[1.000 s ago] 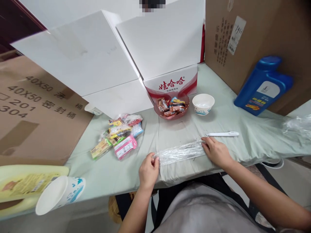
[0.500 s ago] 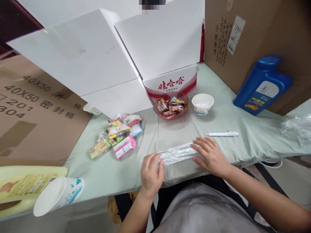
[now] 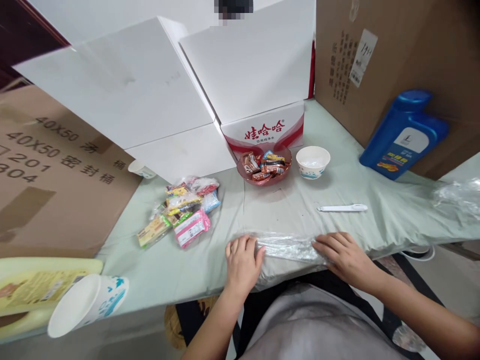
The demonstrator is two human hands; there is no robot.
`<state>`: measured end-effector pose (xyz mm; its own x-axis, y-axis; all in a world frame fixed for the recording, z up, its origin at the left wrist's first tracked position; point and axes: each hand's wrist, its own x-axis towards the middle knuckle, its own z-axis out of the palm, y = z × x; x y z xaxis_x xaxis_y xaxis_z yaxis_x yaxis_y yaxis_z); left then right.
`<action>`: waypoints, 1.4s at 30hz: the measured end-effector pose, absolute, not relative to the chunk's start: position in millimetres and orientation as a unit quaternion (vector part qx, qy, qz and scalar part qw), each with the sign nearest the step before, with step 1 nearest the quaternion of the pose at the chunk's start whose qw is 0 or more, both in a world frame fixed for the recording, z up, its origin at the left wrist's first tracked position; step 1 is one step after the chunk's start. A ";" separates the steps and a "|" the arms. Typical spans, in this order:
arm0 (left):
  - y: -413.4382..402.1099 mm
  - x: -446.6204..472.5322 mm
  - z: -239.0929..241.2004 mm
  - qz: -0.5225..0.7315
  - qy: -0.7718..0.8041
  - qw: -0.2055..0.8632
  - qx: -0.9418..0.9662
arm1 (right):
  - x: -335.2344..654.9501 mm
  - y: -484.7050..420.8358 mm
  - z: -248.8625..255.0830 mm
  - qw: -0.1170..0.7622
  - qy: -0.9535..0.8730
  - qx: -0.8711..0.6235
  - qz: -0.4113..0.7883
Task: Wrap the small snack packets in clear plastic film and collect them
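Note:
At the table's front edge lies a flattened, crinkled strip of clear plastic film (image 3: 287, 248), running between my two hands. My left hand (image 3: 243, 262) has its fingers curled over the left end of the strip, the thumb along the near side. Over the right end my right hand (image 3: 347, 257) presses with its fingers bent together, thumb mostly hidden. Beyond the right hand, a white utility knife (image 3: 342, 208) rests on the cloth. Behind the strip stand a reddish glass bowl (image 3: 262, 180) of wrapped snacks and a white paper cup (image 3: 313, 162).
Several packaged snacks (image 3: 183, 205) are piled left of the bowl. White boxes (image 3: 262, 115) stand behind. A blue bottle (image 3: 405, 135) leans by a cardboard box (image 3: 375, 50) at right. A paper cup (image 3: 90, 305) and a yellow bottle (image 3: 41, 295) lie front left.
Both hands and the film strip have come closer to the table's front edge. My right hand has shifted rightward, and the strip now looks looser and less neatly folded.

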<state>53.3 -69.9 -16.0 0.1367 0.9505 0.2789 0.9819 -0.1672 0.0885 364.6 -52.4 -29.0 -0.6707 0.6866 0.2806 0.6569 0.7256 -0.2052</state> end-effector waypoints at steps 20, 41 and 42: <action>-91.3 78.5 -30.0 -0.317 -0.415 -0.228 -0.822 | 316.7 -18.1 45.9 0.209 -0.897 -0.226 0.318; -77.9 69.2 -24.2 -0.329 -0.501 -0.349 -0.721 | 214.9 90.6 -6.0 0.162 -0.899 -0.359 0.190; -77.8 69.3 -24.2 -0.332 -0.505 -0.347 -0.717 | 212.3 91.3 -6.2 0.155 -0.900 -0.360 0.190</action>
